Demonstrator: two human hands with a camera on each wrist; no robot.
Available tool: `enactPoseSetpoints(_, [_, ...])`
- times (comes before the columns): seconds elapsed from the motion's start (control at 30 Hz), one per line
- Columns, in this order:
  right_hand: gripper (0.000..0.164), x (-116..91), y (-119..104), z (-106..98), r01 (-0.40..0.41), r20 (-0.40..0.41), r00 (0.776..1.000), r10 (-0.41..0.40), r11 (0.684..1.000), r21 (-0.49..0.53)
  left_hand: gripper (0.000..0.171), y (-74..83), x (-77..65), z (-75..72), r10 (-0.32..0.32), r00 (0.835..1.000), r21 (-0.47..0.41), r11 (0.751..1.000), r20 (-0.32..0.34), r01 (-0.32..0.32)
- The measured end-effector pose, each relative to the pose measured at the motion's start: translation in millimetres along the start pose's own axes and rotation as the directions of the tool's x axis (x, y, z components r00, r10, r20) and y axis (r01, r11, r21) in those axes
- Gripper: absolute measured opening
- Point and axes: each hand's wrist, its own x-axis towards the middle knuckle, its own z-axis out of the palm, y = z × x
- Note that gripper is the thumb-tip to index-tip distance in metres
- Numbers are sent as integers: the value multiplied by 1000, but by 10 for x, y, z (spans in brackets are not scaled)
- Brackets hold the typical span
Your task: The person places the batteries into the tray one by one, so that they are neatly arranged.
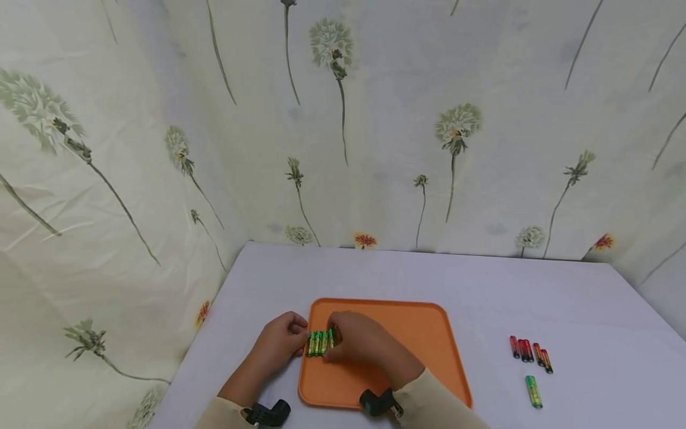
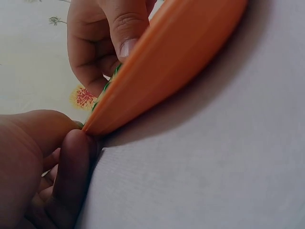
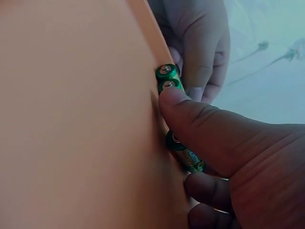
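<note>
A row of several green AA-type batteries (image 1: 317, 344) lies along the left side of the orange tray (image 1: 415, 351). My right hand (image 1: 367, 345) reaches over the tray and grips a green battery (image 1: 331, 338) at the row's right end, thumb on the near side. In the right wrist view the thumb covers part of the batteries (image 3: 166, 71). My left hand (image 1: 276, 345) is at the tray's left edge. Its thumb and a curled finger pinch the rim (image 2: 89, 128) close to the leftmost battery, as the left wrist view shows.
Several red batteries (image 1: 526, 351) lie on the white-covered table (image 1: 493, 292) to the right of the tray. One green battery (image 1: 533, 391) lies nearer to me. Flower-patterned cloth (image 1: 386, 119) hangs behind the table and at its left.
</note>
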Motion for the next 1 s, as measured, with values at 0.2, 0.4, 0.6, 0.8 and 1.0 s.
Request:
enactPoseSetpoints(0.2, [47, -18, 21, 51, -5, -1, 1000, 5, 1000, -4, 21, -4, -32, 18, -11, 1000, 2, 1000, 9, 11])
enactPoseSetpoints(0.4, [49, -25, 55, 50, 5, 7, 1000, -5, 998, 62, 20, -10, -41, 9, -15, 1000, -5, 1000, 11, 15])
enactPoseSetpoints(0.6, [57, -60, 140, -40, 1, 6, 1000, -2, 991, 132, 19, 0, -17, -6, -8, 1000, 5, 1000, -1, 8])
enactPoseSetpoints(0.8, [58, -176, 302, -167, -34, -31, 999, 39, 991, 133, 19, 21, -12, 12, 5, 1000, 15, 1000, -8, -5])
enactPoseSetpoints(1.0, [49, -352, 507, -298, -79, -88, 992, 93, 986, 146, 20, 34, -12, 13, -5, 1000, 19, 1000, -15, 5])
